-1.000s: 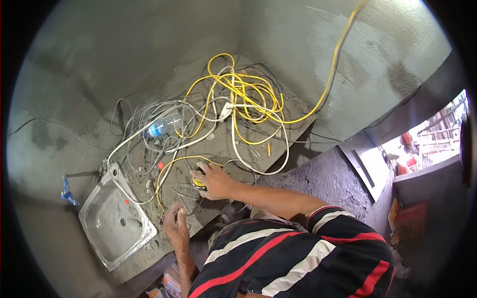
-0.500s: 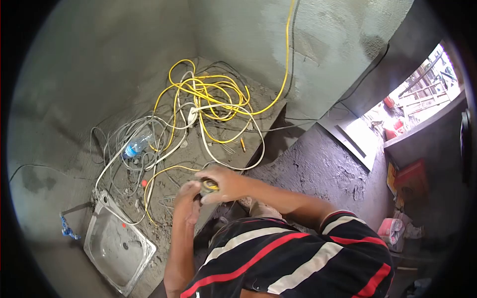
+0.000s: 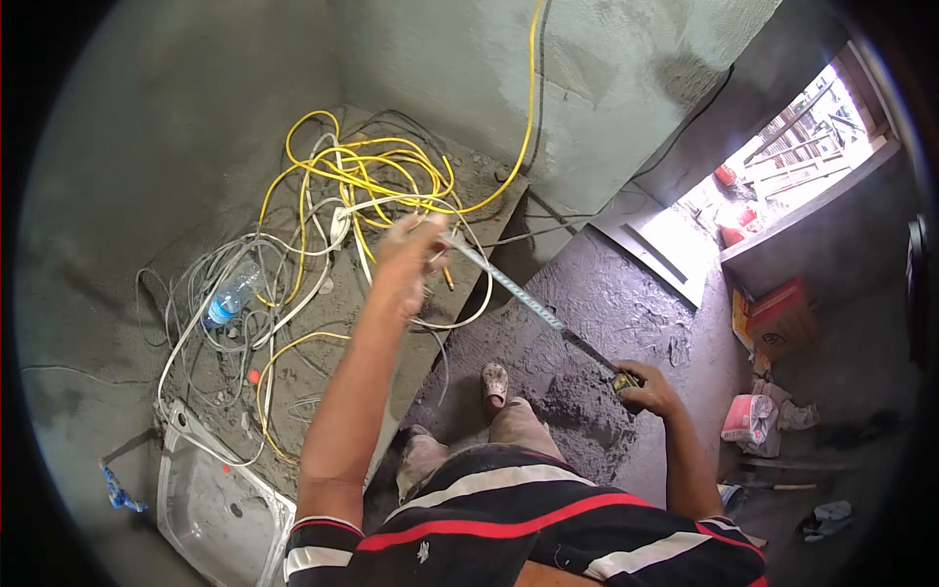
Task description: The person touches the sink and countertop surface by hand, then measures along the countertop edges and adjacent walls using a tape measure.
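Thin silvery metal blade [image 3: 525, 299] now pulled into a usable straight span: blurry left hand [image 3: 406, 257], ten o'clock, pinching its end; right hand [image 3: 646, 387], four o'clock, wrapped round the yellow-and-black tape case [image 3: 624, 383].

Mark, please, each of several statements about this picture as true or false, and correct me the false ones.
1. The right hand holds the tape measure. True.
2. The blade is fully wound in. False: the blade stretches from the tape measure to the left hand.
3. The plastic bottle lies among tangled cables. True.
4. The sink is at the picture's upper right. False: the sink is at the lower left.
5. A yellow cable runs up past the picture's top edge. True.
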{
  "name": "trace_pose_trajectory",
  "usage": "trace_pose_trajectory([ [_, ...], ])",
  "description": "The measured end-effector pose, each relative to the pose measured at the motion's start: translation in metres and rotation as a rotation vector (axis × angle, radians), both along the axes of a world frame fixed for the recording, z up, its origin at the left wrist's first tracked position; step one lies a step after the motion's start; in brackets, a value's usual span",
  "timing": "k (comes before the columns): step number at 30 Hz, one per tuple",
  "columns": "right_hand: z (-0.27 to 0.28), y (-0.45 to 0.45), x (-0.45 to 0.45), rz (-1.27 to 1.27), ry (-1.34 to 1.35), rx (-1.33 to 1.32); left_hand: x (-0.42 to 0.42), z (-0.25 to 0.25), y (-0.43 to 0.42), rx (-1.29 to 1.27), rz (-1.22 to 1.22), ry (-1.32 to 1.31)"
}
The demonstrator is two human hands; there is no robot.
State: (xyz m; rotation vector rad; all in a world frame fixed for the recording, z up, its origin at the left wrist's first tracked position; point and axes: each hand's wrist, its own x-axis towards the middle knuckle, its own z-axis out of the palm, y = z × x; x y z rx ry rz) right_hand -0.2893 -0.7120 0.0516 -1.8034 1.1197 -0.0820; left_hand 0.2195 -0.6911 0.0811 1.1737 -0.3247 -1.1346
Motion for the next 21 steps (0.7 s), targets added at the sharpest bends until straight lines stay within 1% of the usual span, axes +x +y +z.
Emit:
trace_pose_trajectory([
  [1,-0.008,-0.001,-0.014,-0.072,-0.034,0.029,-0.024,0.000,-0.004,0.054,-0.073,-0.032],
  [2,-0.016,-0.006,-0.026,-0.067,-0.043,0.034,-0.041,-0.001,-0.006,0.103,-0.143,-0.069],
  [3,-0.024,-0.017,-0.035,-0.134,-0.015,0.095,-0.048,-0.008,-0.008,0.104,-0.134,-0.081],
  [4,-0.031,-0.031,-0.045,-0.198,0.015,0.156,-0.054,-0.016,-0.012,0.075,-0.339,-0.096],
  [5,-0.039,-0.051,-0.053,-0.185,0.001,0.155,-0.055,-0.022,-0.022,0.048,-0.543,-0.114],
  [7,-0.055,-0.076,-0.064,-0.167,-0.005,0.065,-0.053,-0.005,-0.031,0.046,-0.545,-0.131],
  [8,-0.058,-0.090,-0.068,-0.162,-0.019,0.078,-0.051,0.008,-0.032,0.036,-0.552,-0.134],
  [9,-0.047,-0.106,-0.061,-0.146,-0.019,0.090,-0.046,0.023,-0.037,0.026,-0.418,-0.170],
  [10,-0.041,-0.122,-0.057,-0.127,-0.017,0.098,-0.033,0.027,-0.044,-0.023,-0.294,-0.172],
  [11,-0.049,-0.141,-0.063,-0.124,-0.040,0.160,-0.016,0.029,-0.054,-0.080,-0.145,-0.109],
  [12,-0.047,-0.156,-0.065,-0.107,-0.045,0.164,-0.002,0.031,-0.059,-0.076,-0.129,-0.117],
  [14,-0.031,-0.183,-0.063,0.015,-0.044,0.163,0.022,0.033,-0.065,-0.196,0.169,-0.092],
  [15,-0.014,-0.192,-0.063,0.007,-0.012,0.214,0.030,0.031,-0.067,-0.191,0.183,-0.098],
  [16,-0.014,-0.200,-0.072,0.022,-0.014,0.219,0.036,0.027,-0.068,-0.168,0.210,-0.119],
  [18,-0.020,-0.217,-0.103,0.046,-0.008,0.240,0.047,0.021,-0.072,-0.146,0.262,-0.145],
  [21,-0.039,-0.231,-0.142,0.058,0.051,0.248,0.056,0.007,-0.083,-0.034,0.284,-0.172],
])
